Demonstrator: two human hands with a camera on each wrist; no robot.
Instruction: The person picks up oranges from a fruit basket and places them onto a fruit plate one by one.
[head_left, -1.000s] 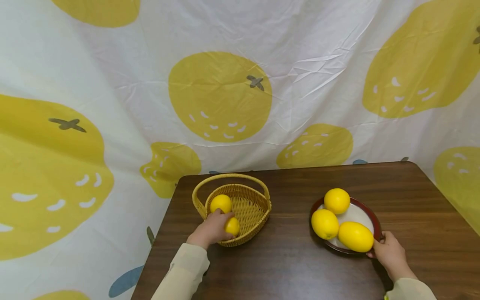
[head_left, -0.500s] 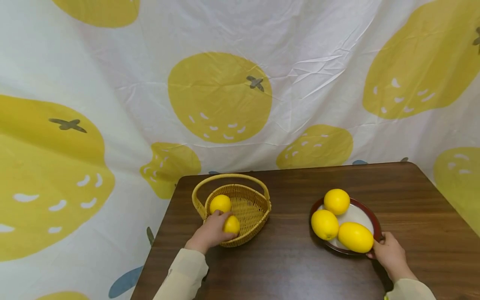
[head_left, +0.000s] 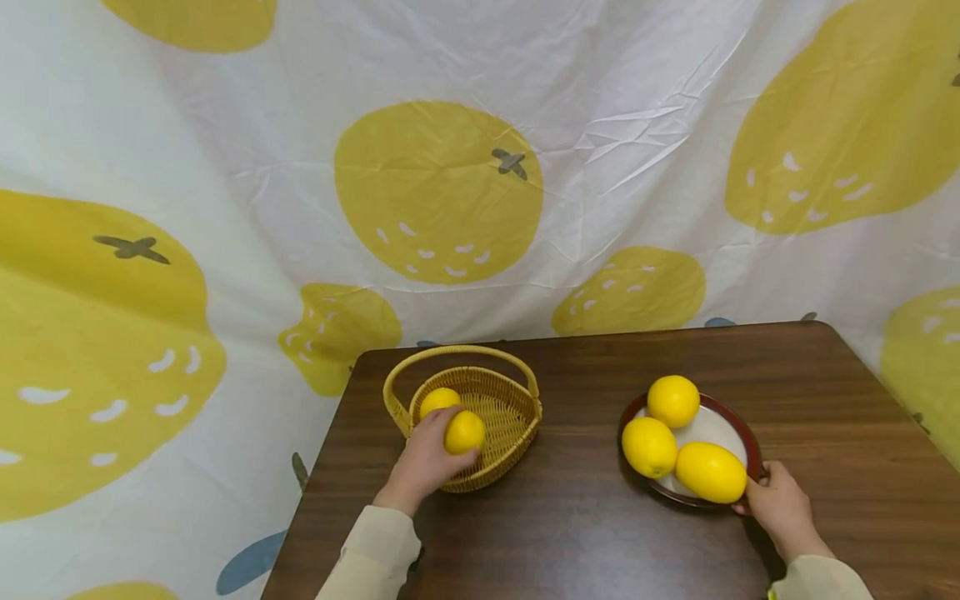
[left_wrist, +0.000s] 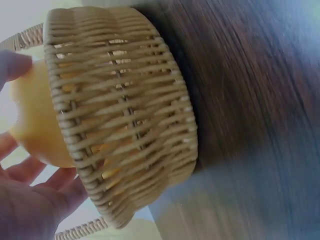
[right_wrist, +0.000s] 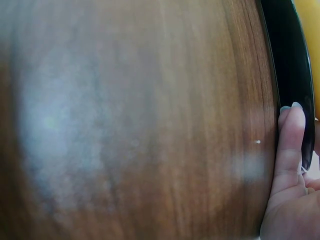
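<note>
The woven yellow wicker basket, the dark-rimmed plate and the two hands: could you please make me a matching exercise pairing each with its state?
Things:
1. woven yellow wicker basket
2. dark-rimmed round plate
3. left hand
4. right hand

States:
A. carries three yellow fruits
B. grips a round yellow fruit
C. holds the plate's near rim
D. contains one loose yellow fruit

Pairs: 1-D, 2-A, 3-B, 4-C

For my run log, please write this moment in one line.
left hand: holds lemon over basket | right hand: grips plate rim
</note>
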